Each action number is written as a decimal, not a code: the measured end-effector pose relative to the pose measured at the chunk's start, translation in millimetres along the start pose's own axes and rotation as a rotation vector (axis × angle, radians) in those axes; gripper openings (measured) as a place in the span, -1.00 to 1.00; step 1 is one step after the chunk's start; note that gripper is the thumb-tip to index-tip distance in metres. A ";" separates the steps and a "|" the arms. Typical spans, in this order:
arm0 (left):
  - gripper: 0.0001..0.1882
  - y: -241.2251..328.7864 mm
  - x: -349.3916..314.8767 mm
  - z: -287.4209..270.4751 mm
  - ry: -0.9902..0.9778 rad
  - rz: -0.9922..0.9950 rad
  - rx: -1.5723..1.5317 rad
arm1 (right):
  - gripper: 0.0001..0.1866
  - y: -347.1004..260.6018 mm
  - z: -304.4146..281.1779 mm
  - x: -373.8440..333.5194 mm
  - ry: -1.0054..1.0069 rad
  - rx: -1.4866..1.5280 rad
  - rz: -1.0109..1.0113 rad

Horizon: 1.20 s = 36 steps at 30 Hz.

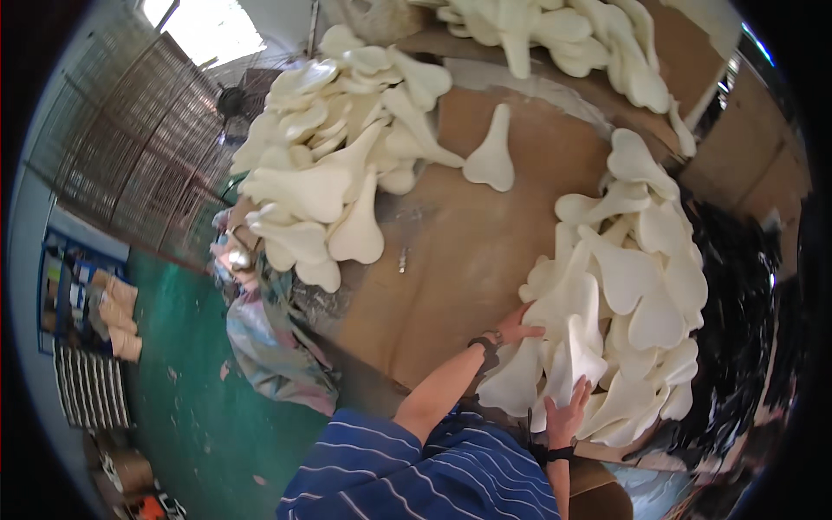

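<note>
Cream, saddle-shaped foam pads lie in a heap on the right of the table, in front of me. My left hand is at the heap's near left edge, thumb and fingers around the side of a foam pad; part of its fingers is hidden. Lower and to the right, my right hand grips the wide lower end of an upright foam pad, its fingers lying along the surface. Another wide foam pad hangs below my left hand.
Brown cardboard covers the table. A second pad pile stands at far left, a third at the back. One single pad lies between them. Black sheet material sits at right; a cloth bundle hangs at left above the green floor.
</note>
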<state>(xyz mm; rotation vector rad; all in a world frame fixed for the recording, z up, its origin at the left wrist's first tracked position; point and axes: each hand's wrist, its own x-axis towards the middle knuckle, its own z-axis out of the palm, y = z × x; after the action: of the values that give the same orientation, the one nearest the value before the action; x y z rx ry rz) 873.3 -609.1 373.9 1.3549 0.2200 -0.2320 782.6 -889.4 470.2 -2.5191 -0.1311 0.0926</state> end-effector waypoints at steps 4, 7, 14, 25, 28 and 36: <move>0.17 -1.6 6.4 0.9 -0.017 0.005 0.015 | 0.20 8.3 4.2 3.2 0.032 -0.063 -0.065; 0.19 3.3 2.9 -0.1 0.006 -0.018 0.055 | 0.19 6.6 7.0 3.6 0.032 -0.076 -0.068; 0.25 -1.3 3.6 -4.9 0.034 -0.064 0.155 | 0.16 1.9 8.1 0.5 0.025 -0.049 -0.070; 0.27 -16.5 11.1 -2.9 0.021 -0.104 0.165 | 0.14 -3.2 7.1 -0.6 0.024 -0.037 -0.048; 0.27 -11.6 10.4 -3.7 0.020 -0.101 0.179 | 0.13 -3.3 6.4 -1.3 0.032 -0.051 -0.058; 0.24 -0.5 6.4 -3.0 0.003 -0.080 0.113 | 0.13 -2.0 6.0 -0.3 0.044 -0.043 -0.065</move>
<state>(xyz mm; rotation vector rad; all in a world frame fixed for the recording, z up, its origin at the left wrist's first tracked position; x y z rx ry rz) 879.2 -606.4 371.0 1.4598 0.2671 -0.3134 781.6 -884.4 466.6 -2.5557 -0.1996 0.0086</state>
